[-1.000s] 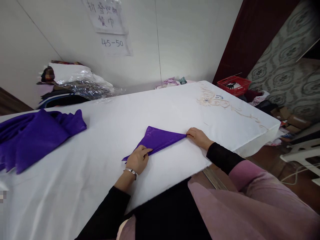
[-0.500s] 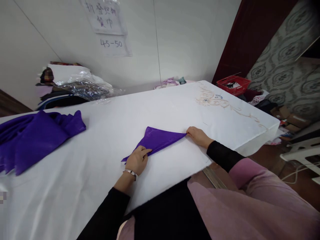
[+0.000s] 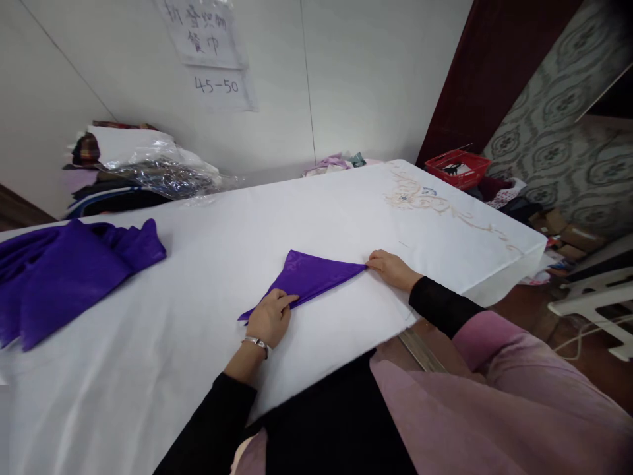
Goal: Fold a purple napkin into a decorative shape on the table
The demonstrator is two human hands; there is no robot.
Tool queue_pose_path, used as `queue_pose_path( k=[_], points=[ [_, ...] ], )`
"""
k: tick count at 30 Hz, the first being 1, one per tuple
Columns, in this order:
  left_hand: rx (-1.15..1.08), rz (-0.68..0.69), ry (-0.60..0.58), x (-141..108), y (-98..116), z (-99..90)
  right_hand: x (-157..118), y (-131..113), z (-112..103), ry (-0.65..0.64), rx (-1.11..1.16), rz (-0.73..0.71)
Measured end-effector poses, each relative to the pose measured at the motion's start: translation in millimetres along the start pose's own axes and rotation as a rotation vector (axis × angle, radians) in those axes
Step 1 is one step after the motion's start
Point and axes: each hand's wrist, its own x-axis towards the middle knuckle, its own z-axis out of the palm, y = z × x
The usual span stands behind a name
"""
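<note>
A purple cloth napkin (image 3: 316, 274), folded into a triangle, lies on the white tablecloth (image 3: 237, 237) in front of me. My right hand (image 3: 393, 269) pinches its pointed right corner between thumb and fingertips. At the near left edge, my left hand (image 3: 271, 318) is closed on the cloth, its index finger stretched over the folded edge and the other fingers curled. The left corner tip pokes out beyond that hand. Layers show along the near edge. Farther left, a loose heap of purple cloth (image 3: 79, 270) rests on the table.
Stacked fabrics under clear plastic (image 3: 148, 168) stand at the back left, by the wall. Handwritten paper signs (image 3: 205, 39) hang above. A red basket (image 3: 459, 169) is beyond the table's far right corner, and a white plastic stool (image 3: 593, 303) stands at the right.
The view has shifted slightly, so things appear a little farther left. Both hands keep their places on the folded napkin.
</note>
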Motion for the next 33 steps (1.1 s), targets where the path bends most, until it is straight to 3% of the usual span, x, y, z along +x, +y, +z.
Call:
queue_pose_path(
  k=[5, 10, 14, 19, 24, 26, 29, 31, 33],
  points=[
    [0.002, 0.013, 0.025, -1.3, 0.8, -0.3, 7.0, 6.1, -2.1, 0.001, 0.131, 0.071],
    [0.007, 0.02, 0.025, -1.8, 0.5, 0.4, 8.3, 3.1, -0.2, 0.006, 0.089, 0.146],
    [0.007, 0.011, 0.021, -1.5, 1.0, 0.6, 3.2, -0.2, -0.2, 0.01, 0.046, 0.11],
    [0.003, 0.019, 0.03, -1.4, 0.1, 1.5, 3.4, 0.3, -9.9, -0.085, 0.066, 0.073],
    [0.001, 0.037, 0.037, -1.0, -2.1, 2.5, 10.0, -7.9, -19.6, -0.175, 0.12, 0.197],
    [-0.002, 0.044, 0.05, -1.1, -1.9, 2.7, 11.7, -13.4, -18.4, -0.152, 0.097, 0.267],
    [-0.005, 0.045, 0.058, -1.9, -0.5, 3.1, 16.3, -26.2, -10.5, -0.016, 0.009, 0.313],
    [-0.006, 0.045, 0.055, -2.6, 0.5, 3.9, 23.3, -41.4, -2.5, 0.082, -0.03, 0.242],
    [-0.006, 0.042, 0.057, -3.0, 0.9, 4.8, 33.6, -62.8, 6.5, 0.099, -0.024, 0.094]
  ],
)
